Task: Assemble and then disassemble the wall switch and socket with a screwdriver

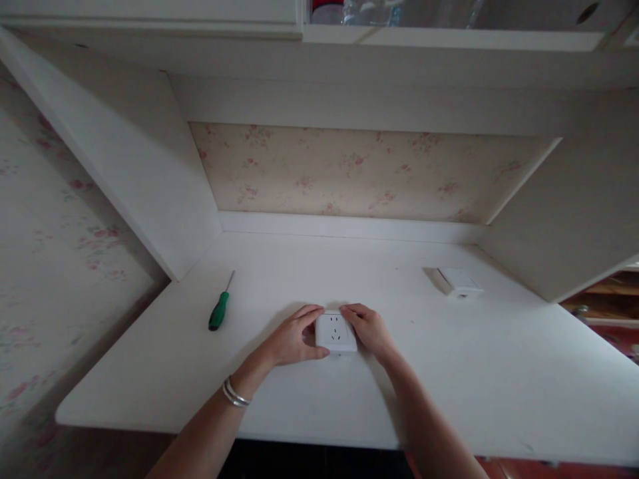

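Between my two hands is a white wall socket (335, 332) with dark pin slots facing up, close to the desk's front middle. My left hand (294, 338) grips it from the left, thumb at the near edge and fingers at the far edge. On the other side my right hand (368, 328) holds its right edge, fingertips at the far right corner. A screwdriver (218, 310) with a green and black handle lies to the left, its shaft pointing away from me. The underside of the socket is hidden.
The white desk (299, 399) spreads under my arms. Toward the back right sits a white box-like fitting (458, 282). Side panels (130, 153) rise left and right, and an overhead shelf (349, 63) spans above. Floral wallpaper (319, 166) covers the back.
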Available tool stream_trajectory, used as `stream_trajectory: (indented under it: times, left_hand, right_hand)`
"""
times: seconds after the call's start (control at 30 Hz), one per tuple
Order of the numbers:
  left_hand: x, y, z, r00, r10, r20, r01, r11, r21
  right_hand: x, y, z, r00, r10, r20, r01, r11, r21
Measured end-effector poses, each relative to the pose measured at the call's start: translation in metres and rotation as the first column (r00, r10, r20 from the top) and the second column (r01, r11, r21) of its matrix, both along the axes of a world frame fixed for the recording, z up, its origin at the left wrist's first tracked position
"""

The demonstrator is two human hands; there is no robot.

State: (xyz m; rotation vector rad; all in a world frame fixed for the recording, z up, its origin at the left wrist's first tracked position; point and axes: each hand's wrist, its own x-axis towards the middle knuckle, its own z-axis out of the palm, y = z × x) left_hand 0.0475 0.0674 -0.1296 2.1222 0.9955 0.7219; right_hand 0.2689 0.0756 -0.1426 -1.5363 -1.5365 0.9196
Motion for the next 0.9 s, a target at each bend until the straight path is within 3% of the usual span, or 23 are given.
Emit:
stream_trajectory:
  times: [0.23, 0.57, 0.77, 0.9]
  left_hand:
    - [-0.0007, 0.0018, -0.0016, 1.000, -0.013, -0.020, 0.013, 1.000, -0.009]
    - [-0.0002, 0.0014, 0.0012, 1.000, -0.025, 0.013, 0.025, 0.998, -0.049]
    - [-0.0007, 0.0021, 0.0017, 0.999, -0.027, 0.020, 0.029, 0.995, -0.094]
    - [-0.0006, 0.0024, 0.0035, 0.999, -0.029, 0.019, 0.030, 0.995, -0.093]
  right_hand:
    - [-0.0014, -0.0028, 0.0085, 0.994, -0.012, 0.112, 0.005, 0.998, 0.062]
    - [-0.0005, 0.0043, 0.0088, 0.992, -0.021, 0.126, 0.024, 0.999, -0.023]
    - [0.0004, 0.0029, 0.0084, 0.996, -0.018, 0.087, 0.020, 1.000, -0.024]
    - [0.0043, -0.0023, 0.0082, 0.998, 0.034, -0.057, -0.039, 0.996, -0.077]
